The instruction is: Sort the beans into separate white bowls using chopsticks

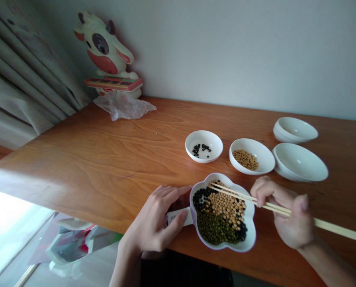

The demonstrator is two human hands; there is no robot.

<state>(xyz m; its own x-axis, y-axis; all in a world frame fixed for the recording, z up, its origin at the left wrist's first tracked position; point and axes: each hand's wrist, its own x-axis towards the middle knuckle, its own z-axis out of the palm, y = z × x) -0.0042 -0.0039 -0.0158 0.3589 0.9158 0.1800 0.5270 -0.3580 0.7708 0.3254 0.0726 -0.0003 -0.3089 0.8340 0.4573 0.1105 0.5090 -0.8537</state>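
My left hand (155, 221) grips the short white handle of a flower-shaped dish (251, 227), thumb on top. Soybeans (225, 203), green mung beans (215, 227) and black beans (200, 195) lie in it, partly mixed. In my right hand (296, 223) is a pair of wooden chopsticks (336, 229). Their tips are close together at the dish's far left side, among the beans; whether they pinch a bean is too small to tell. Behind the dish, one white bowl (215, 149) contains some black beans, and another white bowl (266, 159) contains soybeans.
Two more white bowls, a nearer one (303, 165) and a farther one (297, 129), stand at the right. A cow-shaped toy keyboard (115, 81) and a clear plastic bag (126, 107) are at the back left of the wooden table (121, 147). A curtain (22, 87) hangs at the left.
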